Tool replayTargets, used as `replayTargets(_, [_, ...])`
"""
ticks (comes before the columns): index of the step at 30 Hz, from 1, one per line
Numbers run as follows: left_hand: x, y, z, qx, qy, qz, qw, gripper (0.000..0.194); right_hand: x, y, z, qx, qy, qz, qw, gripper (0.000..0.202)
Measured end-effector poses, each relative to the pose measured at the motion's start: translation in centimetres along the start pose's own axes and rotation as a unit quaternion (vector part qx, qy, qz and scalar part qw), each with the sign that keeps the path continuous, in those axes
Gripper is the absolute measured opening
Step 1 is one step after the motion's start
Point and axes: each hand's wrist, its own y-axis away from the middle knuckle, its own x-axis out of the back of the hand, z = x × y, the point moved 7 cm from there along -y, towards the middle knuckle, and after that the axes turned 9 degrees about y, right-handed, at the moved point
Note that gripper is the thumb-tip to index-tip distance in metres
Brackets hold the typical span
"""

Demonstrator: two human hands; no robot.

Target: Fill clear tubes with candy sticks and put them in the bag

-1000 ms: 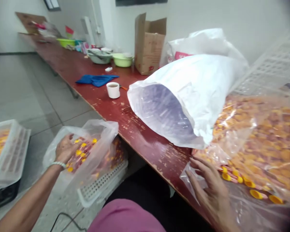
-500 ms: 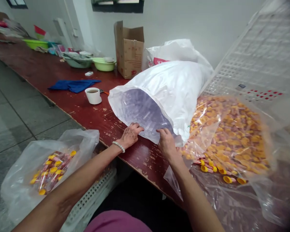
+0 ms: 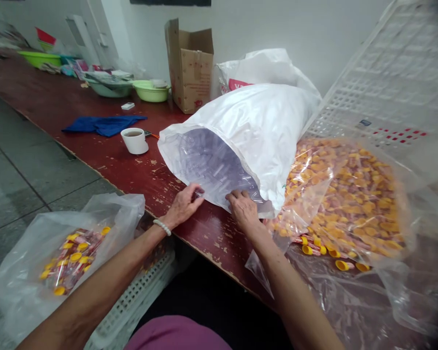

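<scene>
A large white sack [image 3: 263, 121] lies on the dark red table [image 3: 211, 233], its mouth facing me, with many clear plastic tubes [image 3: 215, 165] inside. My left hand [image 3: 185, 204], wearing a beaded bracelet, is at the near left of the mouth, its fingers curled with a gap between thumb and fingertips; whether a small clear item sits there is hard to tell. At the lower lip of the sack, my right hand [image 3: 243, 209] reaches over the edge with bent fingers. Its fingertips are partly hidden, and what they hold cannot be made out.
On the right, clear plastic covers a heap of yellow-capped tubes [image 3: 361, 194] before a white crate [image 3: 394, 73]. A bag of similar tubes [image 3: 105, 209] hangs low left. A cup [image 3: 134, 142], blue cloth [image 3: 104, 124], carton [image 3: 195, 73] and green basin [image 3: 150, 91] stand farther back.
My left hand has shifted left and turned, its fingers parting from the sack's edge. My right hand has moved slightly left along the lip. The view has shifted a little.
</scene>
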Motion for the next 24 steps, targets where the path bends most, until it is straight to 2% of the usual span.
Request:
replayTargets(2, [2.0, 0.7, -2.1, 0.098, 0.107, 0.102, 0.984, 0.022, 0.0, 0.6, -0.4, 0.007, 0.000, 0.000, 1.000, 0.028])
replayTargets(3, [2.7, 0.9, -2.9, 0.126, 0.130, 0.135, 0.974, 0.022, 0.0, 0.7, -0.6, 0.006, 0.001, 0.001, 1.000, 0.029])
replayTargets(5, [3.2, 0.6, -3.5, 0.142, 0.128, 0.155, 0.969, 0.019, 0.0, 0.6, -0.9, -0.006, 0.001, 0.006, 1.000, 0.032])
replayTargets(8, [2.7, -0.6, -3.6, 0.134, 0.105, 0.139, 0.976, 0.020, 0.1, -0.3, -1.2, -0.029, -0.003, 0.009, 1.000, 0.037])
replayTargets(12, [1.1, -1.5, -3.9, 0.144, 0.118, 0.126, 0.974, 0.038, -0.1, -1.9, -1.6, -0.020, -0.020, -0.004, 1.000, 0.040])
replayTargets(18, [-1.0, 0.1, -3.7, 0.182, 0.195, 0.071, 0.961, 0.056, -1.2, -3.2, -1.7, 0.025, -0.067, -0.043, 0.996, 0.040])
replayTargets(24, [-2.1, 2.1, -2.0, 0.224, 0.286, 0.012, 0.931, 0.037, -1.4, -3.2, -1.2, 0.016, -0.110, -0.029, 0.993, 0.034])
